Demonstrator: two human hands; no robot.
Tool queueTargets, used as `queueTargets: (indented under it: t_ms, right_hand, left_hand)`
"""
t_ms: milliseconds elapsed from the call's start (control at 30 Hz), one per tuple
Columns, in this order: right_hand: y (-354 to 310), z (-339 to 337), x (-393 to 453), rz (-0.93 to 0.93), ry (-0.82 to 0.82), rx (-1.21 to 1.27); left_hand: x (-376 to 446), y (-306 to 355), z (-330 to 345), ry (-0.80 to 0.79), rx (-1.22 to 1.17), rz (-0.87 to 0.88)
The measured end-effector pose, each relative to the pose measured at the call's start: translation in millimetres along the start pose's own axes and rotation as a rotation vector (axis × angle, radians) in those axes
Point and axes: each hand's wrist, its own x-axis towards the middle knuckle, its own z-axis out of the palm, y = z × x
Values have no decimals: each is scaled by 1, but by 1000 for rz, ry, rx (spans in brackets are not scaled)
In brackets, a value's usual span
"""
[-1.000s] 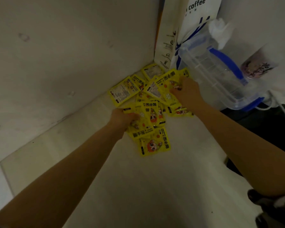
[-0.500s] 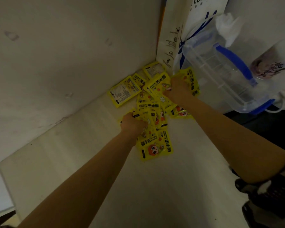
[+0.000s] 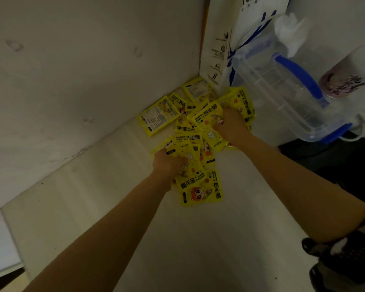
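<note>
Two bare hands work a heap of yellow hand-warmer sachets [image 3: 200,190] piled in the corner of a white surface [image 3: 198,239], up against the wall [image 3: 72,70]. L hand [image 3: 167,163] clutches sachets at the heap's near edge, fingers curled in, tips buried. R hand [image 3: 231,125] grasps a bunch at the far side, fingertips hidden by wrappers. Behind: paper bag [image 3: 217,49], lettering cut off at top; blue-handled clear box [image 3: 282,91]; cup [image 3: 341,83], print too blurred to read in dim light
</note>
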Motion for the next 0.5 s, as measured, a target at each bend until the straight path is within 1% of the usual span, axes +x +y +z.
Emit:
queueTargets:
  t_ms: [67,200,367,500]
  right_hand:
    - [0,1,-4,-17,26,39]
    - [1,-3,-13,7,37,103]
    - [2,-13,-29,21,33,182]
    - [1,-21,-56,41,46,209]
  left_hand:
    - [-4,0,-6,3,-21,18]
    - [-13,0,-16,-32,-38,32]
    - [-23,-6,-25,-3,-41,80]
    - [-38,-16,-33,8,-80,90]
